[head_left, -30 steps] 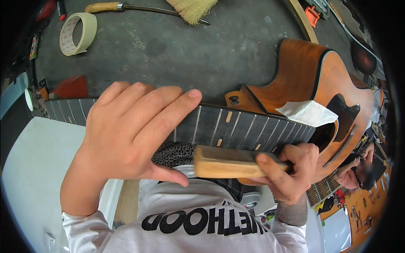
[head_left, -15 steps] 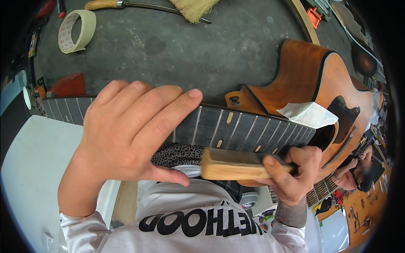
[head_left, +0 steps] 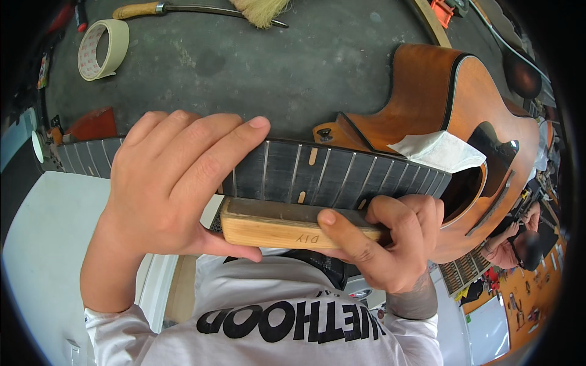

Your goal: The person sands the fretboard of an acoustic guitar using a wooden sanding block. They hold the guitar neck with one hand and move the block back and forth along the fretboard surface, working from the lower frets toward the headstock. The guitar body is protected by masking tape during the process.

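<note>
An acoustic guitar (head_left: 417, 82) lies at the right, its fretted black neck (head_left: 336, 180) stretching leftward, with pale inlays and a white folded sheet (head_left: 436, 149) beside the soundhole. My left hand (head_left: 163, 183) grips the neck, fingers laid across the fretboard and thumb along its lower side. My right hand (head_left: 400, 244) holds a wooden block (head_left: 274, 229) with a greyish upper face against the lower edge of the neck, its left end near my left thumb.
On the grey bench (head_left: 213, 79) are a tape roll (head_left: 115, 49), a wood-handled tool (head_left: 135, 10), a straw brush (head_left: 259, 11) and a reddish wedge (head_left: 94, 125). Another person (head_left: 513, 247) works at far right beside a board of tools. A white panel (head_left: 49, 244) fills the lower left.
My right hand has moved the wooden block leftward along the neck, toward my left thumb. My left hand keeps its hold; the whole view has shifted slightly.
</note>
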Tool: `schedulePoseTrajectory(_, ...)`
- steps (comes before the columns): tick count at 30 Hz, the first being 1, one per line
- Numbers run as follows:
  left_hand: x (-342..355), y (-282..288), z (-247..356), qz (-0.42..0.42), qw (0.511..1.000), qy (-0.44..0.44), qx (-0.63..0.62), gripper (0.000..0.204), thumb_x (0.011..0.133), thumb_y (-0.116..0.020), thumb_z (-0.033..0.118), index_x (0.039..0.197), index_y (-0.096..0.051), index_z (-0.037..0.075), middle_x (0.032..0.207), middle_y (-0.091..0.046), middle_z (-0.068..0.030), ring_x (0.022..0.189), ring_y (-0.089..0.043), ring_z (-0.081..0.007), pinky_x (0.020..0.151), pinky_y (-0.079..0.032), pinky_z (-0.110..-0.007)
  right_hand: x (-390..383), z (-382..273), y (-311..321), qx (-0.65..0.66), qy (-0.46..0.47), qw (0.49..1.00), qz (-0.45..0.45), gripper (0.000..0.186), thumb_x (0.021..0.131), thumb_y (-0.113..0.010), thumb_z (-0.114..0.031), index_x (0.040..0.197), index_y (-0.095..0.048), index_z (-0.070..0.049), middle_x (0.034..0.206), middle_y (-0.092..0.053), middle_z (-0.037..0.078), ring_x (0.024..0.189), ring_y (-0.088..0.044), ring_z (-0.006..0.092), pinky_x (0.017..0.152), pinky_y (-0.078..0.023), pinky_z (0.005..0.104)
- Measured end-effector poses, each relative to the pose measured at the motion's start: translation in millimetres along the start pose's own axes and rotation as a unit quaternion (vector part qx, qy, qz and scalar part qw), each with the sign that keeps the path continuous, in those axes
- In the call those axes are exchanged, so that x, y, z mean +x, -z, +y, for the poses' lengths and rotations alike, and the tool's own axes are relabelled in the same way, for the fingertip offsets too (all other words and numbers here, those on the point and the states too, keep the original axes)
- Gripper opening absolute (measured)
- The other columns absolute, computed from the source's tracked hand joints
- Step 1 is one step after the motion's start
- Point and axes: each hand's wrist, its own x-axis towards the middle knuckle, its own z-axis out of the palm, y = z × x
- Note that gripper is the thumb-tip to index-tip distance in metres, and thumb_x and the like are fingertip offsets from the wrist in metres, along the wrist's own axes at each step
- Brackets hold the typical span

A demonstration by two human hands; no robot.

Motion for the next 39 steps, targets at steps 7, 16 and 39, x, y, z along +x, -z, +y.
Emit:
schedulePoseTrajectory(7,0,-3,-1,0.012,1.000,-0.014,0.010,0.115,0.053,-0.079,0.081,0.126,-0.062,-0.006,0.101,-0.068,-0.0171,0.072,-0.058,-0.0265,0.064,-0.040,-0.038,-38,23,17,-0.013,-0.043,0.999,0.018,0.046,0.067,-0.083,-0.037,0.113,-0.081,-0.030,0.088,-0.053,-0.003,0.076,-0.045,0.0171,0.068,-0.034,0.0340)
schedulePoseTrajectory(16,-1,-2,-1,0.010,1.000,-0.008,0.015,0.115,0.051,-0.083,0.077,0.126,-0.062,-0.006,0.102,-0.068,-0.0176,0.074,-0.059,-0.0275,0.065,-0.041,-0.038,-32,23,13,-0.017,-0.043,0.999,0.023,0.049,0.065,-0.082,-0.038,0.114,-0.081,-0.031,0.086,-0.050,-0.004,0.078,-0.045,0.0167,0.068,-0.034,0.0332)
schedulePoseTrajectory(39,-1,-5,2,0.003,0.999,-0.004,0.032,0.120,0.046,-0.085,0.079,0.126,-0.062,-0.007,0.102,-0.069,-0.0188,0.081,-0.064,-0.0312,0.068,-0.043,-0.039,-14,11,0,0.011,-0.023,0.999,0.037,0.051,0.063,-0.083,-0.033,0.114,-0.081,-0.032,0.086,-0.052,-0.003,0.077,-0.046,0.0167,0.067,-0.034,0.0326)
